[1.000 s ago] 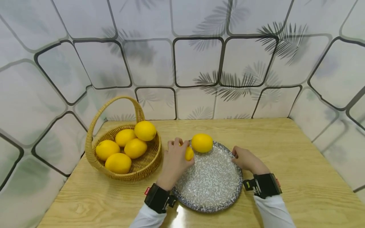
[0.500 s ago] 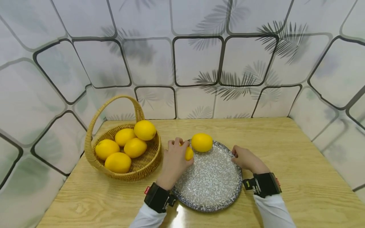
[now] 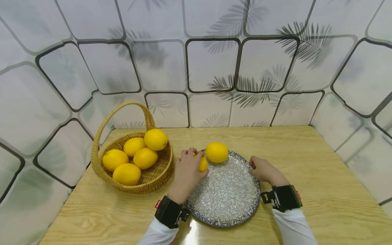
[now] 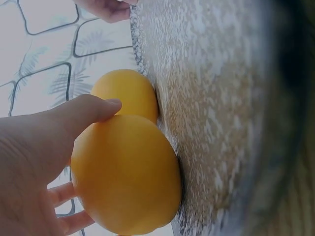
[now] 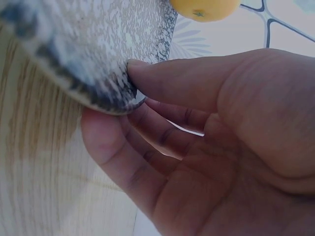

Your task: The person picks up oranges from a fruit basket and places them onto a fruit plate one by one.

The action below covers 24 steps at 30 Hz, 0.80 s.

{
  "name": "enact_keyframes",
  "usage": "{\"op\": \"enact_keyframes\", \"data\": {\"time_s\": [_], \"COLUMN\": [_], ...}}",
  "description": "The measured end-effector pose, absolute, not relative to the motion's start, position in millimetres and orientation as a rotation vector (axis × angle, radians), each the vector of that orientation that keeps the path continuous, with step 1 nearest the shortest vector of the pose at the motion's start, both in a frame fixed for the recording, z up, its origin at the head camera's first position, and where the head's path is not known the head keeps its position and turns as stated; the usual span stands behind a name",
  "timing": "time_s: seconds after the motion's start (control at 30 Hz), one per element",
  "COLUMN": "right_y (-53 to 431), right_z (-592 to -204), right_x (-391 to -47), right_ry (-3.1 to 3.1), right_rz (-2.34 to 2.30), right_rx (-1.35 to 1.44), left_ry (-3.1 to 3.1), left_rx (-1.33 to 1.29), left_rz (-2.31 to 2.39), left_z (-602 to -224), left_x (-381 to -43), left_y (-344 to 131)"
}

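A round speckled grey plate [image 3: 226,190] with a dark blue rim lies on the table. My left hand [image 3: 187,177] grips a yellow lemon [image 4: 128,177] at the plate's left side; in the left wrist view the thumb lies over it and the fingers wrap its far side. The lemon rests against the plate. A second lemon [image 3: 217,152] sits beside it at the plate's back edge. On the right, my right hand [image 3: 266,172] pinches the plate's rim, thumb on top and fingers underneath, as the right wrist view [image 5: 197,128] shows.
A wicker basket [image 3: 153,185] with a tall handle stands left of the plate, holding several lemons [image 3: 127,175]. The wooden table [image 3: 330,204] runs back to a patterned wall covering [image 3: 211,68], which also closes in both sides.
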State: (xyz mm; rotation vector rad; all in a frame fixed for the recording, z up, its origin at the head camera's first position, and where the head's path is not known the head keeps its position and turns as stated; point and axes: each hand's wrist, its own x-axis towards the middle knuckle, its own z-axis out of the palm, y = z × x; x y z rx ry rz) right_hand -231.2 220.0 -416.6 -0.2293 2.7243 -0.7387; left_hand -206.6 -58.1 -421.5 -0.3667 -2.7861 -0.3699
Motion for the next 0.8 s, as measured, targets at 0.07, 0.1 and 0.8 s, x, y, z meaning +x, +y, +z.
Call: {"op": "enact_keyframes", "data": {"time_s": [0.07,0.1,0.8], "right_y": [220.0,220.0,219.3], "right_z": [-416.7,-416.6,-416.0], "right_x": [-231.4,-231.4,-231.1], "right_ry": [2.725,2.725,2.715], "right_rz": [-0.735,-0.733,-0.741], "right_rx": [-0.228,-0.227,-0.214], "left_ry": [-2.778,-2.775,-2.868], "left_rx": [-0.380,-0.387,-0.365], "left_rz": [-0.358,-0.353,-0.376], "left_z": [-421.8,-422.0,-417.6], "left_x": [-206.6,-206.5,-203.5], "left_y": [-58.0,-58.0,-59.1]}}
